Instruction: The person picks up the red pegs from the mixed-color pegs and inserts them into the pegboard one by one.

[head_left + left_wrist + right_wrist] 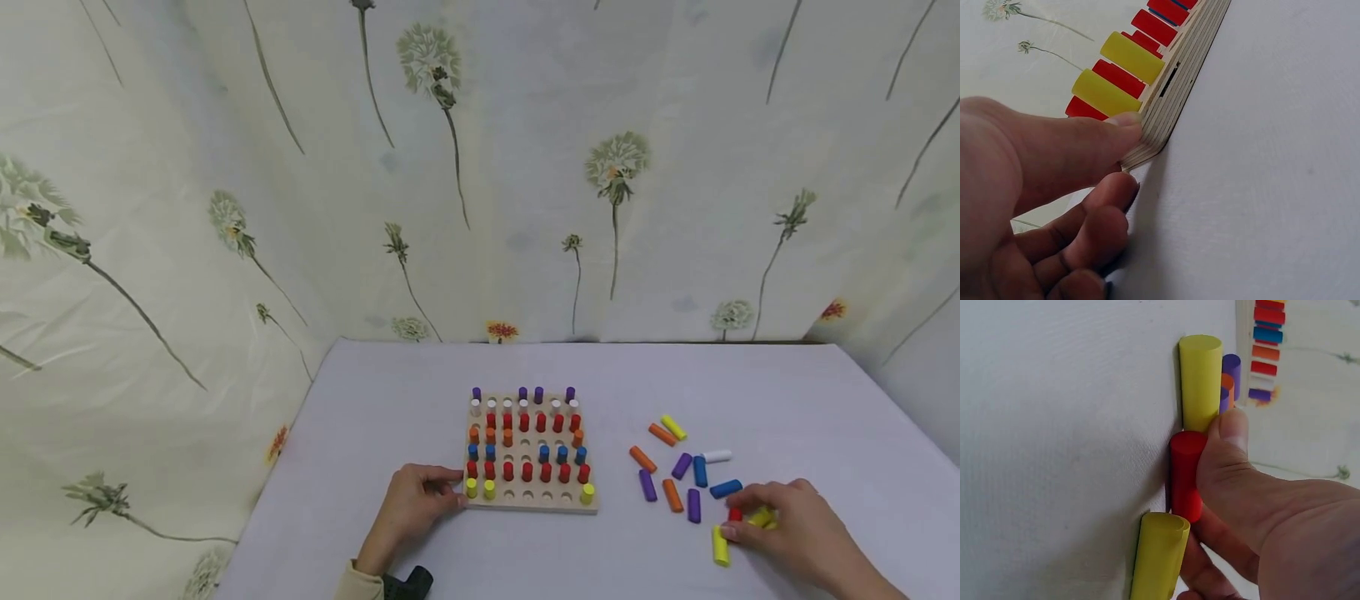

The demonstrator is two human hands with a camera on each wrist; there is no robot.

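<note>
A wooden pegboard (532, 504) lies on the table with rows of colored pegs standing in its holes. My left hand (420, 502) grips its near left corner, the thumb beside a yellow peg (1107, 90) and the other fingers curled low at the edge. To the right, my right hand (802, 529) is among loose pegs. Its thumb and fingers pinch a red peg (1186, 478) lying on the cloth. One yellow peg (720, 546) lies by the thumb; another yellow peg (761, 517) is partly hidden beneath the hand.
Between board and right hand lie loose purple, orange and blue pegs, including a blue peg (725, 489) near the fingers. Farther back are a white peg (717, 456) and a yellow peg (673, 427). A flower-printed curtain (517, 167) hangs behind the white-covered table (397, 392).
</note>
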